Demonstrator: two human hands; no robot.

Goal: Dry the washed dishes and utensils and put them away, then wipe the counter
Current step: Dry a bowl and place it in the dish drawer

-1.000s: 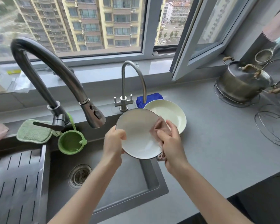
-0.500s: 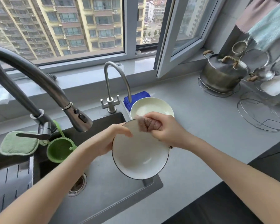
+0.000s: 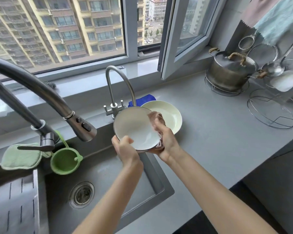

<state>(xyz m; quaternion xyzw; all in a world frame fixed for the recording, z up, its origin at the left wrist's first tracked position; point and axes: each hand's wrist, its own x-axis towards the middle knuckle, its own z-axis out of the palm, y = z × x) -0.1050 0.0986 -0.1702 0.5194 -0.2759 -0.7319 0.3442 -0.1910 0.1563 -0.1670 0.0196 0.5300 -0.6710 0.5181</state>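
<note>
A white plate with a dark rim is held tilted above the sink's right edge. My left hand grips its near rim, thumb on the inside. My right hand holds a pink-brown cloth against the plate's right rim, with the cloth wrapped round the edge to the back. Behind it a pale yellow plate lies on the grey counter, partly hidden by the white plate and the cloth.
Dark sink with a big faucet, small tap, green strainer and green pad. A blue cloth lies behind the plates. Metal pot, wire racks and hanging utensils stand at right; an open window sash juts over the counter.
My right hand slid the cloth from the plate's top rim to its right rim. My left hand shifted from the left rim to the near rim, and the plate tilted more upright.
</note>
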